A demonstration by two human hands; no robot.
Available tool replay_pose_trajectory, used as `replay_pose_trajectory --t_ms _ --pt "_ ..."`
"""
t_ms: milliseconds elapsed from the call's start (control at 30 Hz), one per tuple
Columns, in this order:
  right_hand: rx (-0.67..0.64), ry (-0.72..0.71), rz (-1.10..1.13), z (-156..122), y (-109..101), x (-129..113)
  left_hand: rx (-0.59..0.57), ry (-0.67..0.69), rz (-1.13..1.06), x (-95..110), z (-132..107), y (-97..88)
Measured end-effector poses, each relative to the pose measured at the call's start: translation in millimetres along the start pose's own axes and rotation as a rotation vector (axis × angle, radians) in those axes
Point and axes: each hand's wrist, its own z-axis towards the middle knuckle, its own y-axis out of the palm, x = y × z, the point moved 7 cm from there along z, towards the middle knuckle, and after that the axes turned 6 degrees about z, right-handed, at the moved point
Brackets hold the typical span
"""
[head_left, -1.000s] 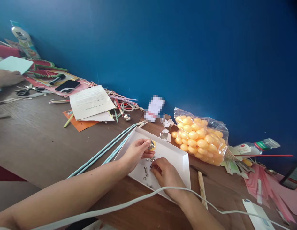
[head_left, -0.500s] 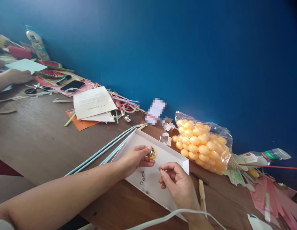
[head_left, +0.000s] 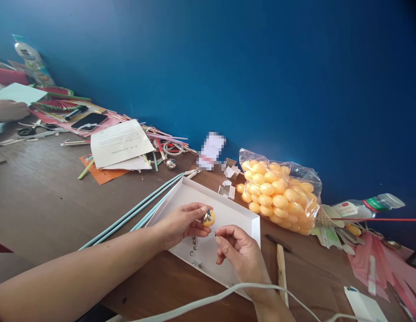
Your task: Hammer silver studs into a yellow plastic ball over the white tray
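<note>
My left hand [head_left: 186,223] is closed round a yellow plastic ball [head_left: 211,218], whose side facing the fingers is covered with shiny silver tack heads. Just to the right, my right hand [head_left: 239,250] pinches a tiny thumbtack between thumb and forefinger; only a small bit of it shows. The two hands are apart, both above a shallow white tray [head_left: 194,190]. Several silver thumbtacks [head_left: 194,247] lie in the tray below my left hand.
A clear bag of yellow balls [head_left: 278,192] leans by the blue wall. Light blue rods [head_left: 134,208] lie left of the tray, a wooden-handled tool [head_left: 281,270] right of it. A pale cord [head_left: 197,304] crosses in front. Another person's hand [head_left: 10,111] holds paper at far left.
The view has shifted slightly, moving the scene leftward. My right hand has come a little nearer the ball, and more of the ball's yellow side shows. Both grips are unchanged.
</note>
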Motion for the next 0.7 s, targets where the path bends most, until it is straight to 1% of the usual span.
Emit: replay_pose_trajectory --t_ms 100,400,533,700 --pt "-0.004 -0.004 0.026 0 -1 0 -0.014 -0.014 0.001 -3 0 0.8" --pt "0.024 -0.081 -0.037 -1 -10 -2 -0.025 -0.023 0.029 -2 -1 3.8" --pt "0.009 -0.104 0.017 -2 -10 -7 -0.039 -0.024 0.039 -2 -2 4.4" --pt "0.064 -0.1 0.085 -5 -12 -12 -0.054 -0.025 0.057 -3 -2 5.0"
